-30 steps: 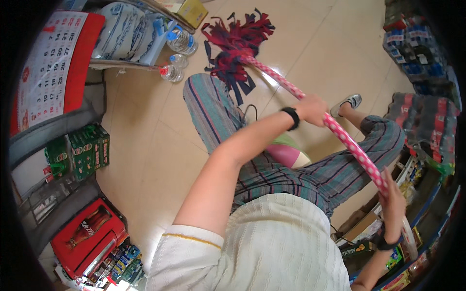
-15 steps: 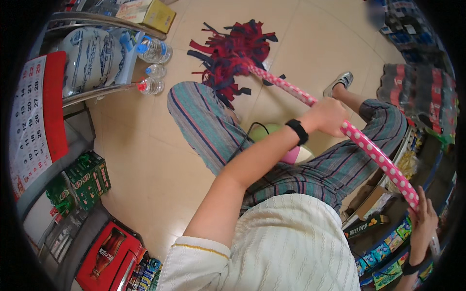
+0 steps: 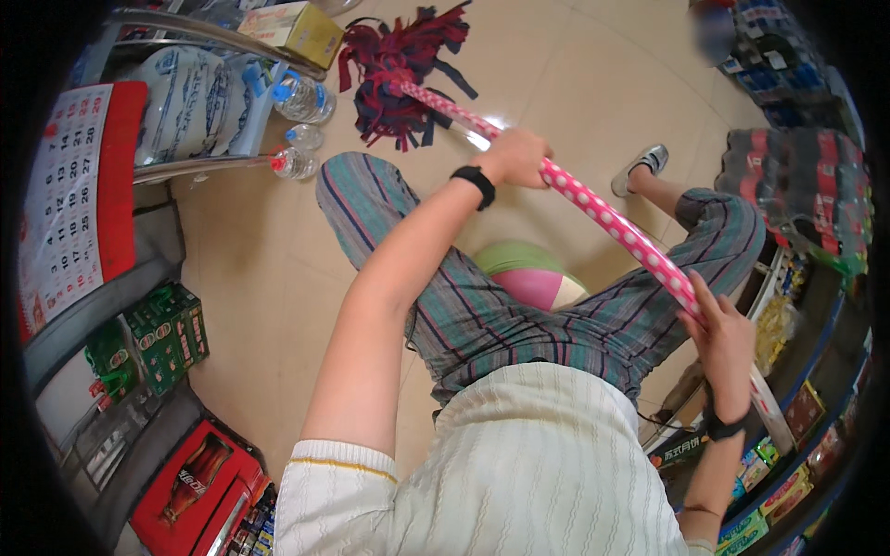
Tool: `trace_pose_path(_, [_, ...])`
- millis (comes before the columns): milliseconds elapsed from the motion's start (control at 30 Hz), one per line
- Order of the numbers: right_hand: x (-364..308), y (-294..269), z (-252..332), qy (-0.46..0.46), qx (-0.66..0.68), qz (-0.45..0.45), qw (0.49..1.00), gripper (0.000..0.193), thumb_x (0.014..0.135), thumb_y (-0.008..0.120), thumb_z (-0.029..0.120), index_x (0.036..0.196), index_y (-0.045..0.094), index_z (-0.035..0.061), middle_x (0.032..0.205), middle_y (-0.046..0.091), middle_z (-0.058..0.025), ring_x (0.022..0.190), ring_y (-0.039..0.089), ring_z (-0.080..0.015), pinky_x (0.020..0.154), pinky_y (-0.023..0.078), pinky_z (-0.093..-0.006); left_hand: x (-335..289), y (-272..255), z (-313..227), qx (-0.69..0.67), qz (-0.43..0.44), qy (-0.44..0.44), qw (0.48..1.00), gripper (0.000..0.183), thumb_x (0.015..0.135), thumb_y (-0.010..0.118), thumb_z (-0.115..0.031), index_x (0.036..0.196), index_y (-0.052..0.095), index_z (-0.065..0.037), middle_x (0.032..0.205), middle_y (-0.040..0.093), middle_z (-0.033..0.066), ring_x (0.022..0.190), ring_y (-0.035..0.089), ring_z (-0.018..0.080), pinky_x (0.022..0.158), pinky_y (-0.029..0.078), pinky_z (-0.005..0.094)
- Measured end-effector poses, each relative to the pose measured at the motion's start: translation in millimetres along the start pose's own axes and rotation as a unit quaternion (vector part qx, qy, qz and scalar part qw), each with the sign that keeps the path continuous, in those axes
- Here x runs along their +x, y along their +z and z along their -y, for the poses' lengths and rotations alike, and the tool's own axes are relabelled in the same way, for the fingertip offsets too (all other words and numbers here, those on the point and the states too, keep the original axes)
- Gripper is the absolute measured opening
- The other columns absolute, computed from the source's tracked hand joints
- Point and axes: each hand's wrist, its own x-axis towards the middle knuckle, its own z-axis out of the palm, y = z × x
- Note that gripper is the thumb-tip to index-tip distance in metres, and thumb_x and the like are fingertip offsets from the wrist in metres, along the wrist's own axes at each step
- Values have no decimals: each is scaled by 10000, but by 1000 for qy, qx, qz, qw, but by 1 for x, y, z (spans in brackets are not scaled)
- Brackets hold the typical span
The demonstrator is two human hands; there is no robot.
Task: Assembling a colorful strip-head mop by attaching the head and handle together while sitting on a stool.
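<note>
I hold a mop with a pink, white-dotted handle slanting across my lap. Its head, made of dark red and navy cloth strips, lies spread on the tiles beyond my left knee. Partway along the handle, my left hand is wrapped round it, a black band on the wrist. My right hand grips the handle nearer its end, thumb and fingers around it. Between my legs, a round green, pink and cream thing is partly covered by my trousers.
Water bottles stand on the floor at far left, beside a shelf and a yellow carton. A wall calendar, a green box and a red box line the left. Wrapped bottle packs and snack shelves border the right.
The mop head has slid away and to the left across the floor. Both hands moved left with the handle, the right one also rising from the shelf side.
</note>
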Motion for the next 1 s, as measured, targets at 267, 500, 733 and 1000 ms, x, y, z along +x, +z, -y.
trace_pose_path(267, [-51, -124, -46, 10, 22, 102, 994, 602, 810, 745, 149, 1384, 567, 107, 764, 530, -149, 581, 480, -318, 543, 399, -412, 8, 10, -125, -127, -53, 56, 989, 334, 641, 728, -435, 672, 709, -103, 599, 632, 145, 627, 652, 373, 606, 523, 470])
trace_pose_path(500, [-26, -140, -41, 52, 4, 141, 989, 532, 882, 721, 204, 1376, 567, 79, 788, 550, -141, 584, 452, -230, 535, 392, -368, 7, -1, -111, -152, -59, 34, 986, 347, 641, 727, -457, 719, 730, -119, 640, 655, 131, 639, 661, 358, 601, 524, 463])
trace_pose_path(733, [30, -58, 9, 18, 73, 52, 996, 497, 859, 730, 180, 1338, 601, 150, 859, 638, -163, 641, 599, -299, 602, 475, -399, -12, -16, 5, -37, -68, 24, 997, 424, 651, 740, -533, 716, 684, -118, 710, 669, 134, 703, 661, 369, 623, 513, 473])
trace_pose_path(1000, [60, 19, 42, -22, 17, -9, 1000, 597, 851, 716, 202, 1412, 513, 183, 860, 559, -153, 761, 608, -340, 681, 502, -432, -17, -29, 69, 110, -130, -64, 983, 444, 627, 719, -551, 748, 718, -123, 822, 708, 126, 826, 678, 346, 766, 523, 482])
